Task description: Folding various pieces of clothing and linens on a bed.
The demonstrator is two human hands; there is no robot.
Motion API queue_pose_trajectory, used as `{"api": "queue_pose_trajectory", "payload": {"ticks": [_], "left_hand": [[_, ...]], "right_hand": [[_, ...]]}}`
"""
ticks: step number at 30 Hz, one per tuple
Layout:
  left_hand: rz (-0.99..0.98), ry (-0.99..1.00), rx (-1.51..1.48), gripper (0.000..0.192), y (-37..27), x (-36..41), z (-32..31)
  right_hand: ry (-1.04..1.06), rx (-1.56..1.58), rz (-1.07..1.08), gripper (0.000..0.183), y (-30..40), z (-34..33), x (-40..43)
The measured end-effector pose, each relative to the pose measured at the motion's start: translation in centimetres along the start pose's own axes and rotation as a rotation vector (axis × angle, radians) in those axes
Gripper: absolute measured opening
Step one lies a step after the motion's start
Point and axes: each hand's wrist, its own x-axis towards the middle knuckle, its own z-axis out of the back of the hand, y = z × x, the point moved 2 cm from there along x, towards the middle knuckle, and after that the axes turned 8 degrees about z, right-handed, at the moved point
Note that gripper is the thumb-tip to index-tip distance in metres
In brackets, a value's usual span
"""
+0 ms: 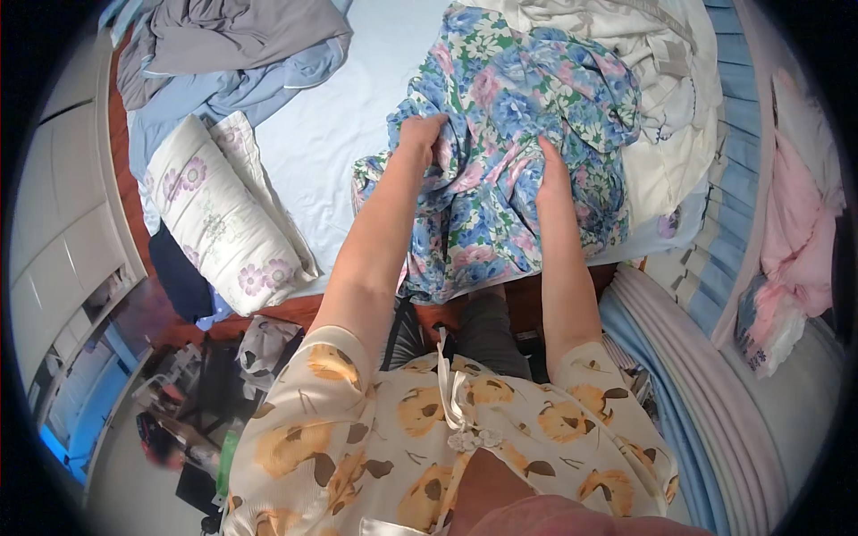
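Observation:
A blue, green and pink floral cloth [496,94] lies rumpled across the near edge of a bed [295,154], part of it hanging over the edge. My left hand [423,132] is closed on a fold at the cloth's left side. On the right part of the same cloth is my right hand [551,171], thumb up, its fingers mostly hidden among the folds; whether they grip the fabric cannot be told. The cloth reaches over white bedding on its right.
A rolled white quilt [214,214] with purple flowers lies at the bed's left edge, below grey and blue bedding [241,40]. White bedding [670,80] is heaped at right. Curtains [690,362] hang at lower right; mixed items [194,409] stand at lower left.

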Motion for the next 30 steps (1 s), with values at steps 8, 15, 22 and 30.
{"api": "queue_pose_trajectory", "payload": {"ticks": [8, 15, 22, 30], "left_hand": [[-0.289, 0.732, -0.510, 0.029, -5.9, -9.4, -0.1], [0.023, 0.699, -0.384, 0.036, -9.0, -8.5, -3.1], [-1.507, -0.089, 0.699, 0.029, -9.8, -14.7, -5.4], [-1.482, 0.153, 1.405, 0.026, 4.4, -9.2, 3.5]], "right_hand": [[0.233, -0.165, 0.287, 0.037, 6.4, 0.2, -9.9], [0.215, -0.160, 0.272, 0.037, 6.4, 0.5, -10.3], [0.090, -0.024, 0.264, 0.034, 7.6, 1.7, -11.1], [0.232, -0.483, 0.394, 0.024, 6.0, 2.5, -11.4]]}}
